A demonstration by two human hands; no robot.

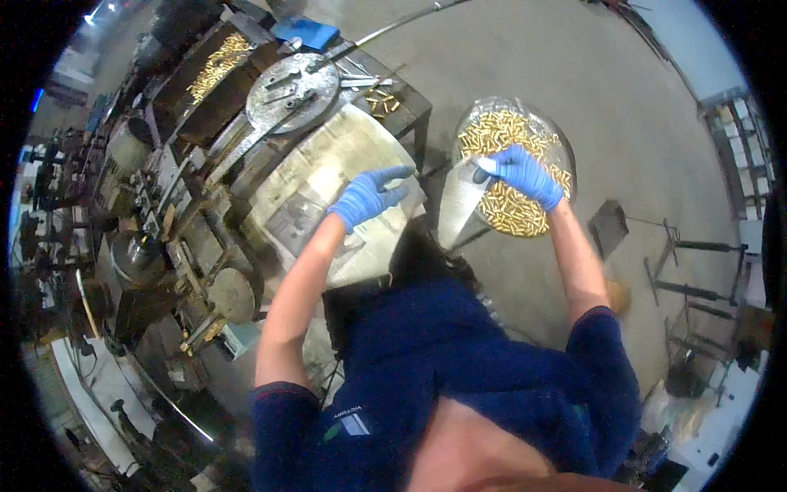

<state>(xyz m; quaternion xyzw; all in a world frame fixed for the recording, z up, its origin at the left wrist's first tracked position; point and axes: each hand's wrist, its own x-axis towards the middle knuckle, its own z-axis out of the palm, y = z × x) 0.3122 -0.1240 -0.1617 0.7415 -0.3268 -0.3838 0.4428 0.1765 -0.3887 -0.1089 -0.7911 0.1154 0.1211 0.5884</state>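
Note:
Both my hands wear blue gloves. My right hand (520,172) grips the top edge of a clear plastic bag (461,203) that hangs below it, over a round clear bowl (554,139) filled with small brass-coloured metal pieces (512,211). My left hand (369,197) hovers with fingers spread over a surface covered in newspaper (328,176), its fingertips pointing toward the bag. Whether it touches the bag I cannot tell.
A round metal disc (293,92) on a machine sits beyond the newspaper, with loose brass pieces (382,102) beside it and a tray of more brass pieces (215,66) at the far left. Machinery crowds the left side. Bare concrete floor (525,49) lies ahead, and metal stands (693,271) at right.

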